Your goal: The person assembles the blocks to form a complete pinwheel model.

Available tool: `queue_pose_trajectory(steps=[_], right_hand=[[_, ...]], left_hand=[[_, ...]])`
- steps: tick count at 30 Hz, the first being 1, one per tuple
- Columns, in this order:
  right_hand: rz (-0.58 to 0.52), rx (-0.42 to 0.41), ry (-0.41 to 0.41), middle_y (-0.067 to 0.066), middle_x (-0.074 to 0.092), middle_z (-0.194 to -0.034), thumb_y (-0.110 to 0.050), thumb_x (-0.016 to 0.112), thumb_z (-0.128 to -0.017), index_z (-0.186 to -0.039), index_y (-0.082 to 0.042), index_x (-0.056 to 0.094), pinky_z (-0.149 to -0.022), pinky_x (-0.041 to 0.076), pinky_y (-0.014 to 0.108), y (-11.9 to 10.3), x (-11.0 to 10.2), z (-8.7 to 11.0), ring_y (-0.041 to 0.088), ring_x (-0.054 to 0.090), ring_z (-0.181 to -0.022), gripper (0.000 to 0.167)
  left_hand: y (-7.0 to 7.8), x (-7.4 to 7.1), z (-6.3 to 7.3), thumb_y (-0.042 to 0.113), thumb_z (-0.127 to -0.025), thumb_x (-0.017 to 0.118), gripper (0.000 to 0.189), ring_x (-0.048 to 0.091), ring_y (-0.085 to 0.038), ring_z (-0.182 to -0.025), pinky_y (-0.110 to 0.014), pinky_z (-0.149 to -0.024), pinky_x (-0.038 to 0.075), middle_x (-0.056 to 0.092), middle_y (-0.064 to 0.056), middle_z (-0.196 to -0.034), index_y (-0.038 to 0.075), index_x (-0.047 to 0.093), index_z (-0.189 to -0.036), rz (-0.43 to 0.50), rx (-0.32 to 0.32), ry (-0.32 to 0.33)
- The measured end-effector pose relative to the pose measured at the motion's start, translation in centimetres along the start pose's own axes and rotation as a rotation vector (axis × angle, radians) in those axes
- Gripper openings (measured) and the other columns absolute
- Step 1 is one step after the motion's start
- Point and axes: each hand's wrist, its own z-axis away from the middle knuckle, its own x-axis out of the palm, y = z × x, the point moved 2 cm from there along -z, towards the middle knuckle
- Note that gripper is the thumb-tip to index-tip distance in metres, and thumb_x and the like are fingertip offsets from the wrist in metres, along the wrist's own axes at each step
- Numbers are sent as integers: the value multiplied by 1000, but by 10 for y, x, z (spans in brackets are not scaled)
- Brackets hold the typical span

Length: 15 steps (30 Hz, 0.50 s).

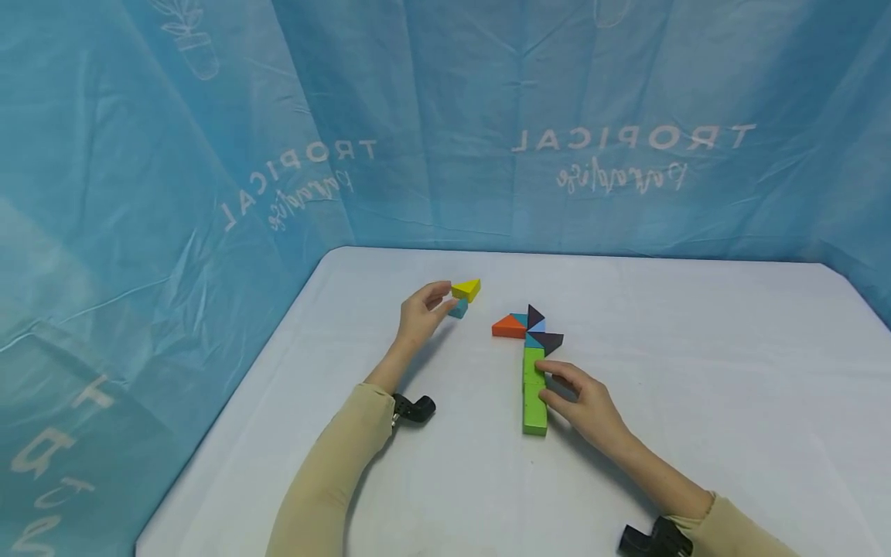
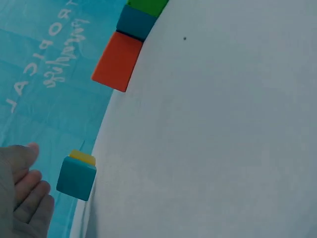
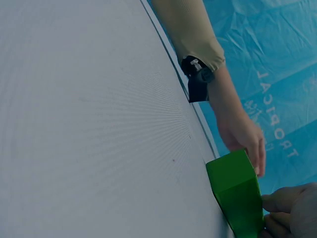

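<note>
My left hand [image 1: 420,316] is beside a yellow triangular block [image 1: 465,289] and a teal block [image 1: 459,308]. In the left wrist view, a gap separates its relaxed fingers from the teal block. The right hand [image 1: 590,401] touches the right side of two green blocks [image 1: 534,418] lined up end to end, thumb and forefinger apart. Beyond the green blocks, triangular pieces fan out like a pinwheel: an orange-red one [image 1: 509,328], two black ones [image 1: 547,341], and teal and light blue ones [image 1: 537,327]. In the right wrist view, fingertips meet the green block's side.
A white table [image 1: 696,387] carries the blocks. Blue printed curtains [image 1: 452,116] hang behind it and at the left. Black cameras [image 1: 415,408] are strapped to both wrists.
</note>
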Motion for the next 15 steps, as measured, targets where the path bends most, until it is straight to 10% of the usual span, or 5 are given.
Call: queue_pose_trajectory(steps=[15], right_hand=[[-8,-5,-4,23,55,-125,6,64,-85,-123,8,55,-98,40,49,3,0,0,39,49,-119,39]], left_hand=[[-10,17,1,9,-84,71,35,62,-20,-101,-26,-83,52,65,-11,-113,2,63,-117,-117,-31,-59]])
